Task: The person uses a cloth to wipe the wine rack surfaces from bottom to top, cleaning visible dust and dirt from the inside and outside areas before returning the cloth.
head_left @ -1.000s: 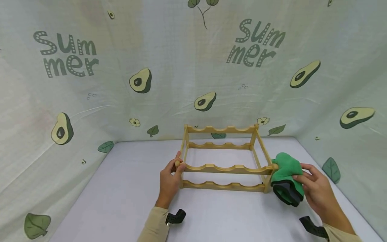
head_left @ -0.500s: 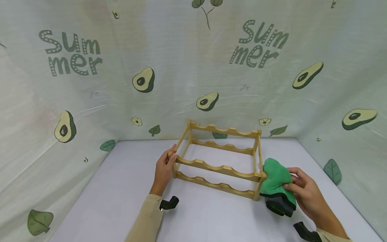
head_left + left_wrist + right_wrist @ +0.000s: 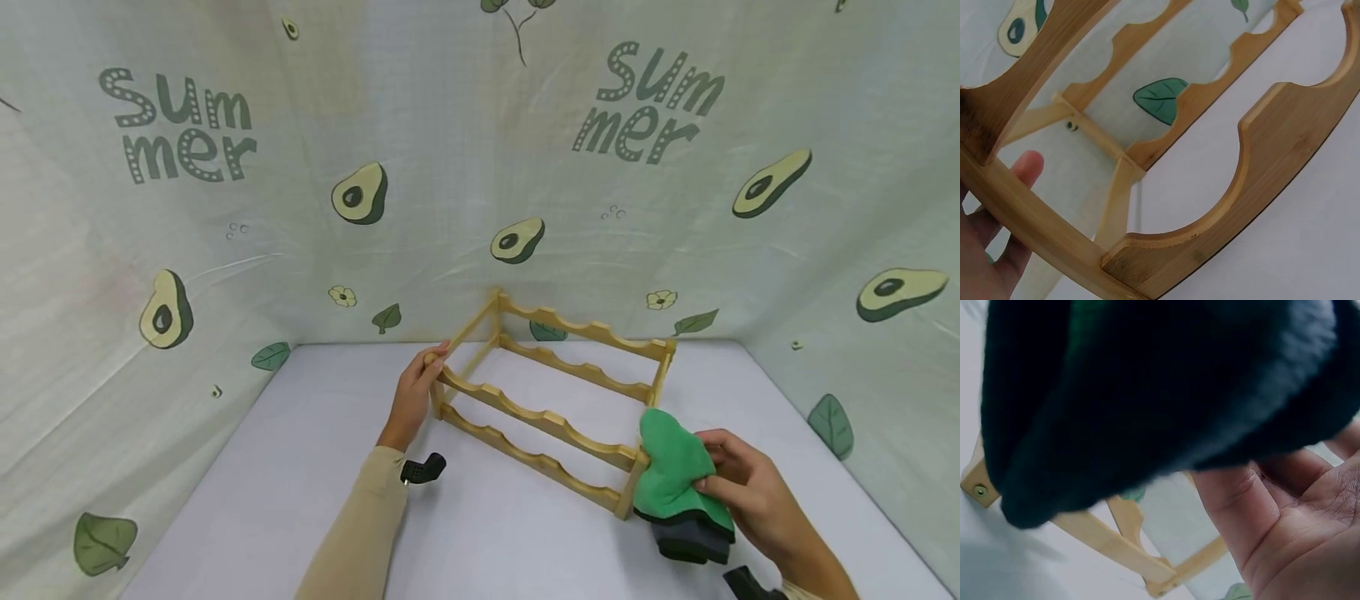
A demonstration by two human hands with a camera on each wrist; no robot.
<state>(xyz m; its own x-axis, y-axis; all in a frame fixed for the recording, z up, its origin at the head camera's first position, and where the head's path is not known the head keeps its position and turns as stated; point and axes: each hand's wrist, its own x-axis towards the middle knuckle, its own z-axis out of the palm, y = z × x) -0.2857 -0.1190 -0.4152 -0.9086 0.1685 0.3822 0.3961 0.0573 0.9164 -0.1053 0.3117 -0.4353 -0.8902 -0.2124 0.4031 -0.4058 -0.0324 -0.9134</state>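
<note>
A two-tier wooden wine rack (image 3: 551, 425) with scalloped rails stands turned at an angle on the white table. My left hand (image 3: 411, 392) grips its near left upper corner; in the left wrist view the fingers of that hand (image 3: 988, 244) curl behind the end post. A green cloth (image 3: 670, 467) with black edging and a dark grey inside is bunched against the near right post, hiding part of it. Its right side is pinched between the thumb and fingers of my right hand (image 3: 757, 500). The dark lining of the cloth (image 3: 1147, 406) fills the upper right wrist view.
A pale curtain (image 3: 435, 108) printed with avocados and "summer" lettering hangs behind and along both sides of the white table (image 3: 300, 467). The rack's far left corner stands near the back curtain. Black wrist mounts (image 3: 423, 469) stick out from both forearms.
The rack has turned clockwise seen from above, its near right corner swinging toward me and its left side moving away. Both hands moved along with it, the cloth staying at the right corner.
</note>
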